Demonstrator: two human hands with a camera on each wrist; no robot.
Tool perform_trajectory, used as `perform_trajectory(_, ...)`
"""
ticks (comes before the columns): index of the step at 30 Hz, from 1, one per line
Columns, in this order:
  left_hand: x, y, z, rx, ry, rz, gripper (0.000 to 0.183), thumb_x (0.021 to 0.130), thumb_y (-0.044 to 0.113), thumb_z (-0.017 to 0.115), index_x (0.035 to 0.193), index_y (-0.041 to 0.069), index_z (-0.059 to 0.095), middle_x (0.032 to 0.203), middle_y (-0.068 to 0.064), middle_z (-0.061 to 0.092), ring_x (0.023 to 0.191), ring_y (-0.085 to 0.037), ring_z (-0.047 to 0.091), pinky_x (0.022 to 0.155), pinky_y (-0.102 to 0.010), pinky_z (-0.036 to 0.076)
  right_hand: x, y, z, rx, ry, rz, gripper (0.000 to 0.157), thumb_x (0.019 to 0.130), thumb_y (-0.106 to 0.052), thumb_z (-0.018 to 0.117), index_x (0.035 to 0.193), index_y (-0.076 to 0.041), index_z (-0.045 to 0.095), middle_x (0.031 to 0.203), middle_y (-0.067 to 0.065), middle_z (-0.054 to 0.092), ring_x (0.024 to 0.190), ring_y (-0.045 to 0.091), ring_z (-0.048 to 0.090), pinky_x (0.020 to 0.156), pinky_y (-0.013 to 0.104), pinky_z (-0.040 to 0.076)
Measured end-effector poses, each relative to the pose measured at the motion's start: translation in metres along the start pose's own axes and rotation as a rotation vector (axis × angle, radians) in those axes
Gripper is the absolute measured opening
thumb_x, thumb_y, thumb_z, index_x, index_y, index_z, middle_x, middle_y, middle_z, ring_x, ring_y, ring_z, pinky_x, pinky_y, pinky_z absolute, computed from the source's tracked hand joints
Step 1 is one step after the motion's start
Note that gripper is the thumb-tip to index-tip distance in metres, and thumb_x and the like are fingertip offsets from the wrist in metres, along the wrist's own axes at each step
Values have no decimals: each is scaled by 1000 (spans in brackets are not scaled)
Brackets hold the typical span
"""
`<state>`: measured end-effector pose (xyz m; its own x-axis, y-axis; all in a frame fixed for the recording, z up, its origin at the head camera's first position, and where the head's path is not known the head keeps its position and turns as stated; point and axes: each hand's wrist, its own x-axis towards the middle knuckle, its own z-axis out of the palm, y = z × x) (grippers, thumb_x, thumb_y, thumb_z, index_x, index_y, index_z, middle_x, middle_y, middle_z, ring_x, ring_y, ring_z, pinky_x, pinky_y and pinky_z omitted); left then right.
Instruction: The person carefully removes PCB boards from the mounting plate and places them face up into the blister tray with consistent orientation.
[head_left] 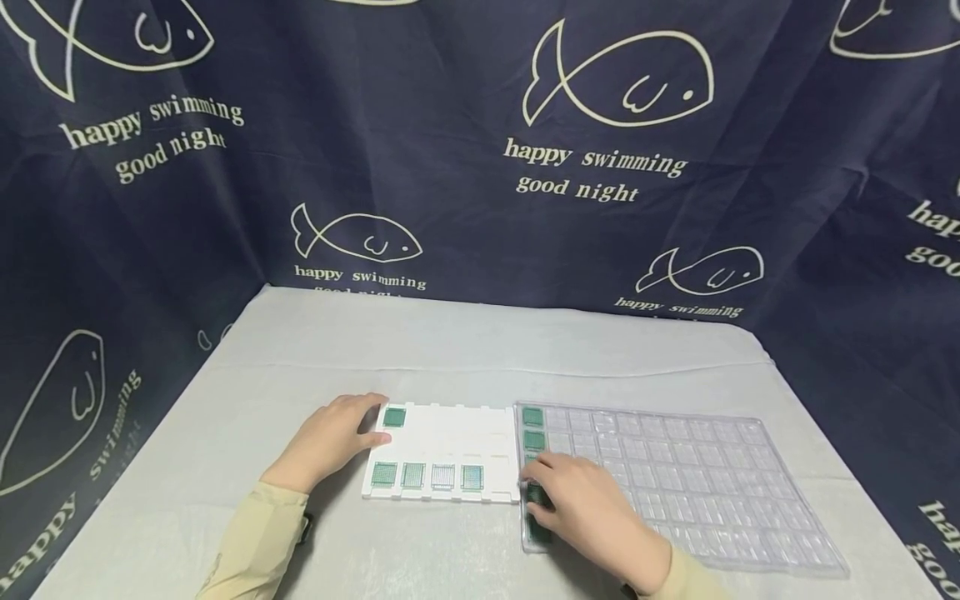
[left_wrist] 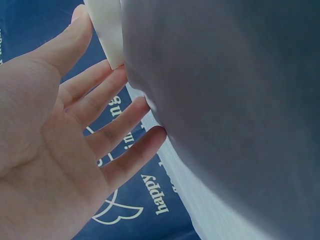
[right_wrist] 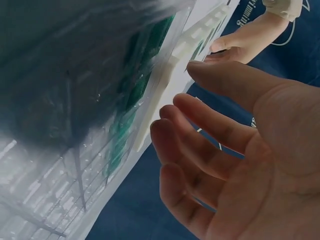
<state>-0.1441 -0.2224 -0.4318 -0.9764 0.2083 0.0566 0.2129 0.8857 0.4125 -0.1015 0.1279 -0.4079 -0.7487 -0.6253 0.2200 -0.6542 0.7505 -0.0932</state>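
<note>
A white rectangular tray (head_left: 450, 442) lies flat on the table. My left hand (head_left: 335, 437) touches its far left corner with thumb and fingers, beside a small green circuit board (head_left: 393, 417). In the left wrist view, the fingers (left_wrist: 120, 155) are mostly straight and spread. Several more small boards line the tray's near row, among them one at its left end (head_left: 384, 475). My right hand (head_left: 588, 504) is over the left column of a clear compartment tray (head_left: 675, 475), which holds green boards (head_left: 533, 417). Its fingers are loosely bent; no held thing shows in the right wrist view.
A pale cloth (head_left: 480, 342) covers the table. The clear tray abuts the right side of the white one, and many of its compartments show no green boards. A dark blue curtain (head_left: 450, 167) with fish drawings hangs behind and at both sides.
</note>
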Motion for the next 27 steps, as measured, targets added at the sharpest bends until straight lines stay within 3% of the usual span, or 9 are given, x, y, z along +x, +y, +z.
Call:
perform_trajectory(12,-1,0,1,3,-4,-6,52,86,32,80,131,10,65,129,-10,71,124,-37,63,102,-58,52,17,-2,0,5,17,-2,22,79,-23,86,97,-18,72,90,-9,68,75,6,63,61,21,53)
perform_trajectory(19,-1,0,1,1,3,-2,51,86,32,80,130,10,65,128,-9,71,124,-37,63,102,-58,52,29,-4,1,14,2,-12,23,80,-24,86,98,-17,74,90,-7,69,68,3,56,57,19,48)
perform_trajectory(27,0,0,0,1,5,3,51,87,33,80,130,10,65,129,-9,71,124,-37,63,102,-59,52,40,-8,3,-11,15,-64,29,79,-25,86,104,-17,72,88,-7,68,72,5,57,64,24,53)
